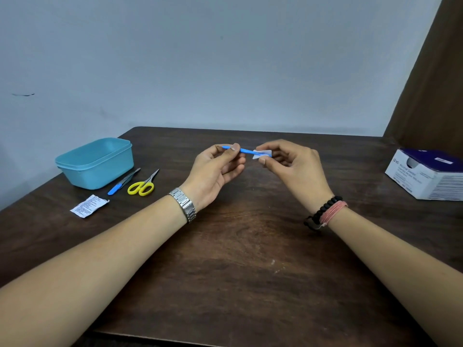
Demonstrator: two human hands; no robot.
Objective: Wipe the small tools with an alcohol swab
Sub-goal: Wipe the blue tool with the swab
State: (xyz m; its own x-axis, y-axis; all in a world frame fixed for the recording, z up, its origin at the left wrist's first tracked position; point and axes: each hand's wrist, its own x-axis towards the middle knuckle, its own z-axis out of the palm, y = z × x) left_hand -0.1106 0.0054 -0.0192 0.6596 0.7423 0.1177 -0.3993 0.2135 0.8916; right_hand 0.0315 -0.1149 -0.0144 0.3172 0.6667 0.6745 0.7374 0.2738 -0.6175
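Just above the middle of the frame, over the dark wooden table [238, 246], the two hands meet around a slim blue tool [246, 151]. The left hand [215, 171] pinches one end of it between thumb and curled fingers, held clear of the tabletop. The right hand [293, 166] has its thumb and forefinger closed on a small white alcohol swab [261, 154] folded around the tool's other end; its remaining fingers are loosely bent. A metal watch [185, 205] sits on the left wrist, and black beads with a pink cord [325, 211] on the right.

At centre left a teal plastic container [96, 162] stands on the table. Just beside it lie another blue-handled tool [122, 182] and yellow-handled scissors [144, 185], close together. Nearer the lower left is a torn white swab wrapper [89, 206]. At the right edge sits a white and purple box [428, 175].
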